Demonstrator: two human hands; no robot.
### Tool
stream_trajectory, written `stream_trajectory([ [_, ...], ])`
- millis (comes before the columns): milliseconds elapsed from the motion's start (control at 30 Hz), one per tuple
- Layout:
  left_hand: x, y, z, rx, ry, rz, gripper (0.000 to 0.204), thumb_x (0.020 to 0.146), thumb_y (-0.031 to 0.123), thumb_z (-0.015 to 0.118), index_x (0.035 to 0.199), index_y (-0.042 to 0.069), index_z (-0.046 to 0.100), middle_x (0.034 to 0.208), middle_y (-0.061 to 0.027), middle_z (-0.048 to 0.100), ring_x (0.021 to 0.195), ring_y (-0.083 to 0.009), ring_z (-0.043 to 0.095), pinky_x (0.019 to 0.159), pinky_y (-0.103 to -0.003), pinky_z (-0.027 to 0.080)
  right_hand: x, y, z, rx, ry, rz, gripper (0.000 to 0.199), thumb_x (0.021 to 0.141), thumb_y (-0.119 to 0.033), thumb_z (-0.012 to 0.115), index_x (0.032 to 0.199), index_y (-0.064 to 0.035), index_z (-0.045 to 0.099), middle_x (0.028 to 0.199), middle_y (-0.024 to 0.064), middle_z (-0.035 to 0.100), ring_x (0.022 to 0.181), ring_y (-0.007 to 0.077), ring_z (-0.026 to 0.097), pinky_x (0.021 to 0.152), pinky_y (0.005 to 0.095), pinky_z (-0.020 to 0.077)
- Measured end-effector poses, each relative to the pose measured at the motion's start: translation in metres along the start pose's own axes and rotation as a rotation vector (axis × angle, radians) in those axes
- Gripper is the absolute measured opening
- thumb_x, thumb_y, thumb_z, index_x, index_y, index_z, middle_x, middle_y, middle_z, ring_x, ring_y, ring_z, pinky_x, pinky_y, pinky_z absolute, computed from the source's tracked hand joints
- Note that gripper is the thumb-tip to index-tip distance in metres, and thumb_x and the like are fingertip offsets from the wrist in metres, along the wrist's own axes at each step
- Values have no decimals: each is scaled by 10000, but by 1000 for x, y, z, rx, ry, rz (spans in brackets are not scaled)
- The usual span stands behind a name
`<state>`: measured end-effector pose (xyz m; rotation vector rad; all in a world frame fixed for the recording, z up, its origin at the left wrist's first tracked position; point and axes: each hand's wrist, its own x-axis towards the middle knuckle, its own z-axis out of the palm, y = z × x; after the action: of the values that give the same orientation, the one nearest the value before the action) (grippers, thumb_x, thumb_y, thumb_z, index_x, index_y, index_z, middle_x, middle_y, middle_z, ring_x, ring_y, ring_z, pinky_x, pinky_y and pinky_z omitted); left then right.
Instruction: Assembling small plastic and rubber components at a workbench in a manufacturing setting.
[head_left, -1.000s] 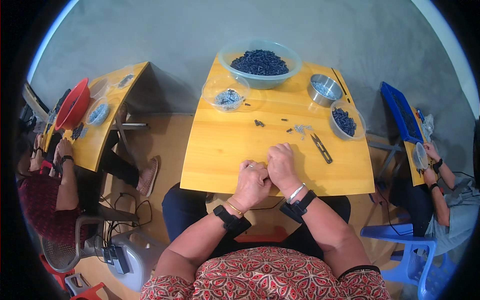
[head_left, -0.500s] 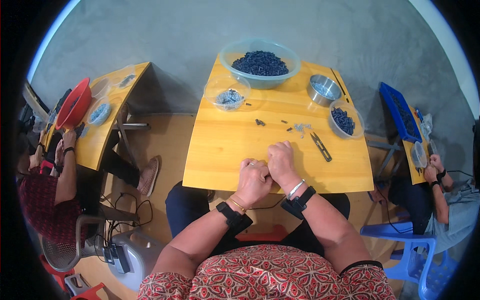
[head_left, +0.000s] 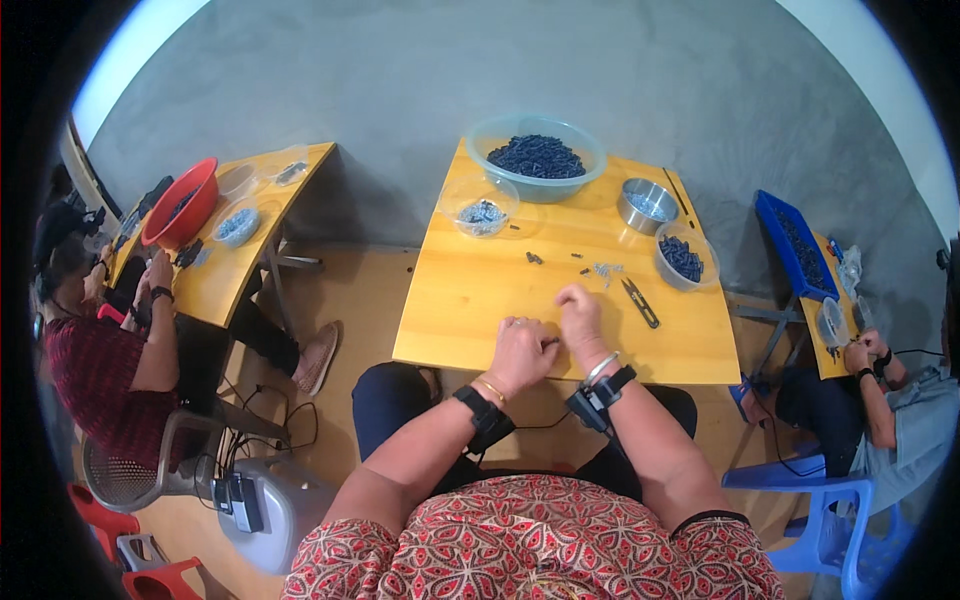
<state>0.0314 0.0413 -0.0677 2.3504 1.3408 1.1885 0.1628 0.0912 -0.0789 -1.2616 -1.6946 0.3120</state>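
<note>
Left hand (head_left: 522, 352) grasping small dark piece (head_left: 551, 342), near desk (head_left: 460, 300) edge; right hand (head_left: 581, 320) curled just beside, can't tell if gripping.

At the table's (head_left: 460, 310) near edge, a dark piece (head_left: 550, 342) is partly hidden by the left hand (head_left: 522, 354), tiny pale bits (head_left: 606, 270) toward the right edge cannot be identified, and the shirt (head_left: 535, 540) is cut off below.
</note>
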Motion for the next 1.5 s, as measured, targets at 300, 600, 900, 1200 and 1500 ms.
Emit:
stream_trajectory([
  [300, 0, 38, -73, -1404, -8, -680, 100, 810, 125, 642, 742, 52, 635, 706, -5, 598, 649, -65, 504, 647, -209, 418, -46, -110, -83, 339, -47, -7, 172, 824, -22, 530, 992, 3, 498, 795, 86, 543, 704, 168, 540, 669, 287, 453],
  [600, -12, 88, -100, -1602, -98, -625, 125, 855, 158, 591, 828, 42, 628, 794, -13, 599, 701, -93, 529, 707, -260, 459, -52, -156, -104, 100, 13, -358, 141, 801, 18, 542, 930, -13, 492, 782, 137, 519, 688, 292, 551, 614, 335, 450],
  [900, -18, 91, -117, -1486, -186, -527, 151, 878, 159, 560, 830, 27, 614, 748, -9, 570, 694, -89, 543, 698, -283, 505, -48, -165, -122, 128, -16, -374, 109, 809, 32, 527, 906, -17, 511, 772, 128, 525, 675, 279, 552, 597, 322, 443],
  [1200, -19, 94, -124, -1282, -181, -416, 144, 870, 105, 561, 929, -11, 624, 755, -17, 598, 689, -76, 560, 694, -259, 517, -43, -166, -123, 256, -76, -319, 86, 820, 29, 531, 897, -8, 535, 749, 93, 537, 667, 193, 549, 599, 261, 430],
  [1500, -21, 89, -120, -1361, -214, -406, 176, 878, 126, 554, 958, -16, 620, 815, -29, 615, 695, -75, 547, 710, -265, 516, -38, -163, -123, 348, -164, -219, 69, 828, 24, 532, 891, 0, 544, 757, 76, 553, 675, 160, 548, 612, 245, 429],
])
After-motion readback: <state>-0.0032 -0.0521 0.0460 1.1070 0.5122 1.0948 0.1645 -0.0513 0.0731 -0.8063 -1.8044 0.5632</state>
